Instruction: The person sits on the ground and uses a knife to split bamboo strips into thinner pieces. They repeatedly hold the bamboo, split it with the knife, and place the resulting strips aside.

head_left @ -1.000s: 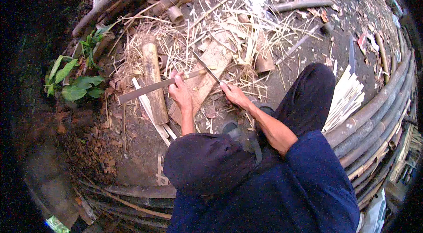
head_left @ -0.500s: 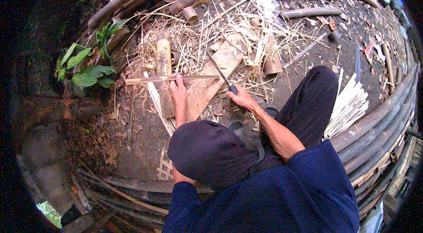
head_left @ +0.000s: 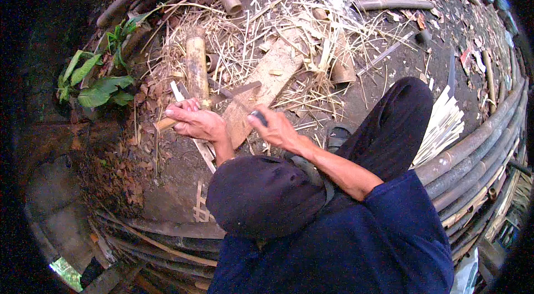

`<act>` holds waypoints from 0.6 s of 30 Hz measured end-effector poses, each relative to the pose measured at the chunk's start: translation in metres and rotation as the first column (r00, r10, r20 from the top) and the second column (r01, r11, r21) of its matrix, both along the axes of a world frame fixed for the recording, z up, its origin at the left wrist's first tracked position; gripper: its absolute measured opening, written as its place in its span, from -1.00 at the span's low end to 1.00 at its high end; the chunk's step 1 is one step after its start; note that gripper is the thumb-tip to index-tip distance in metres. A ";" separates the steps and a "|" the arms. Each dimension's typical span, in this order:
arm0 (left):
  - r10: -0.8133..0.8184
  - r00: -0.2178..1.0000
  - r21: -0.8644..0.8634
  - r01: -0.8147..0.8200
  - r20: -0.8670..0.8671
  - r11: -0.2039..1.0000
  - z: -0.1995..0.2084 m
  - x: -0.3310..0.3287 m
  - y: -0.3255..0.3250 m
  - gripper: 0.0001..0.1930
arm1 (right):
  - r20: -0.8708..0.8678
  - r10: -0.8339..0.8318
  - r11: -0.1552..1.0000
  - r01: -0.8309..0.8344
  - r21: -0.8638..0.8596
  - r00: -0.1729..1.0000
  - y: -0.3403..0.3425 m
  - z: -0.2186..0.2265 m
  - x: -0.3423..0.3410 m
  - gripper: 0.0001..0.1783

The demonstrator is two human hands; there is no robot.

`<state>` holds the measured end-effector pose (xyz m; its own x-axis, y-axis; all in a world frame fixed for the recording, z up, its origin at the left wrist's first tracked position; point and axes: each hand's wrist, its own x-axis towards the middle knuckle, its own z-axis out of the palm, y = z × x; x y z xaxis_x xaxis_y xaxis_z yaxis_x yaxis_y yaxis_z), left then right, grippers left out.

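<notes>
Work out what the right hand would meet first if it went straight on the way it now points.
Beyond the knife it holds, the right hand would probably meet the flat strip held in the left hand, though depth is unclear here.

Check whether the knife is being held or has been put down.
Held: the right hand is wrapped around its dark handle.

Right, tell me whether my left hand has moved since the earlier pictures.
Yes: your left hand has moved leftward, from beside the thick bamboo piece to over its near end.
</notes>
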<state>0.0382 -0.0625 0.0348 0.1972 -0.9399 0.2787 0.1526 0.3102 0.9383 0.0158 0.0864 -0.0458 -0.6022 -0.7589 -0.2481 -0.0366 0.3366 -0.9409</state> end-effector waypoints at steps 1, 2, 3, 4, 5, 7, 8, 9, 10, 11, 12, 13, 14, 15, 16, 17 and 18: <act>-0.001 1.000 0.006 0.001 -0.016 1.000 -0.004 -0.010 0.005 -0.53 | -0.035 0.108 0.993 -0.107 0.043 0.994 -0.004 0.005 -0.005 -0.55; -0.012 1.000 0.005 0.012 -0.029 1.000 0.000 -0.020 0.012 -0.53 | -0.117 0.040 0.999 -0.039 0.009 0.992 -0.004 -0.008 -0.005 -0.56; -0.022 0.999 0.003 0.022 -0.042 1.000 0.000 -0.028 0.016 -0.53 | -0.090 -0.153 0.988 0.156 0.025 0.984 -0.006 -0.054 -0.010 -0.54; -0.071 0.997 0.004 0.071 -0.041 0.997 -0.011 -0.022 0.002 -0.52 | -0.026 -0.180 0.978 0.182 0.099 0.983 0.004 -0.100 -0.033 -0.52; -0.082 0.995 -0.019 0.081 -0.064 0.997 -0.003 -0.023 0.002 -0.52 | 0.036 -0.203 0.968 0.194 0.162 0.979 0.015 -0.123 -0.054 -0.49; -0.074 0.994 -0.026 0.072 -0.080 0.997 -0.011 -0.009 -0.003 -0.52 | 0.080 -0.089 0.960 0.065 0.272 0.993 0.005 -0.092 -0.045 -0.40; -0.017 0.998 -0.043 0.020 0.056 0.999 -0.010 -0.016 0.007 -0.51 | 0.089 -0.058 0.967 0.034 0.253 0.994 0.011 -0.071 -0.029 -0.42; 0.004 0.999 -0.062 -0.001 0.053 0.998 -0.010 -0.015 0.009 -0.52 | 0.070 -0.010 0.982 -0.004 0.190 0.998 0.002 -0.047 -0.029 -0.44; 0.007 0.998 -0.080 -0.002 0.061 0.997 -0.012 -0.014 0.011 -0.52 | 0.016 -0.021 0.997 0.020 0.080 1.000 0.003 -0.023 -0.025 -0.48; 0.011 0.998 -0.098 -0.004 0.069 0.995 -0.014 -0.013 0.013 -0.52 | 0.048 -0.055 0.995 0.051 0.083 0.997 0.003 -0.031 -0.027 -0.49; 0.002 0.999 -0.110 0.002 0.037 0.994 -0.022 -0.010 0.010 -0.53 | 0.080 -0.087 0.993 0.080 0.087 0.993 0.002 -0.045 -0.029 -0.50; 0.046 0.998 -0.083 -0.042 0.044 0.996 -0.021 -0.012 0.010 -0.53 | 0.072 -0.124 0.990 0.118 0.077 0.990 0.002 -0.053 -0.038 -0.50; 0.090 0.995 -0.055 -0.087 0.052 0.995 -0.019 -0.014 0.011 -0.53 | 0.082 -0.159 0.985 0.153 0.076 0.984 0.004 -0.060 -0.040 -0.50; 0.133 0.989 -0.028 -0.131 0.061 0.991 -0.017 -0.014 0.012 -0.52 | 0.083 -0.149 0.984 0.140 0.112 0.985 0.005 -0.066 -0.040 -0.50; 0.133 0.987 -0.016 -0.132 0.095 0.991 -0.017 -0.006 0.010 -0.47 | 0.089 -0.137 0.981 0.122 0.150 0.987 0.003 -0.061 -0.037 -0.50; 0.119 0.988 -0.051 -0.114 0.102 0.992 -0.018 -0.004 0.009 -0.47 | 0.096 -0.124 0.977 0.105 0.188 0.988 0.001 -0.056 -0.033 -0.50; 0.105 0.988 -0.085 -0.096 0.110 0.992 -0.018 -0.003 0.008 -0.48 | 0.035 -0.042 0.986 0.036 0.166 0.998 -0.001 -0.051 -0.027 -0.50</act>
<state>0.0351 -0.0547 0.0170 0.2519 -0.8911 0.3775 0.0107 0.3926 0.9197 -0.0116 0.0852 -0.0965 -0.6179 -0.6819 -0.3915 0.0147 0.4878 -0.8729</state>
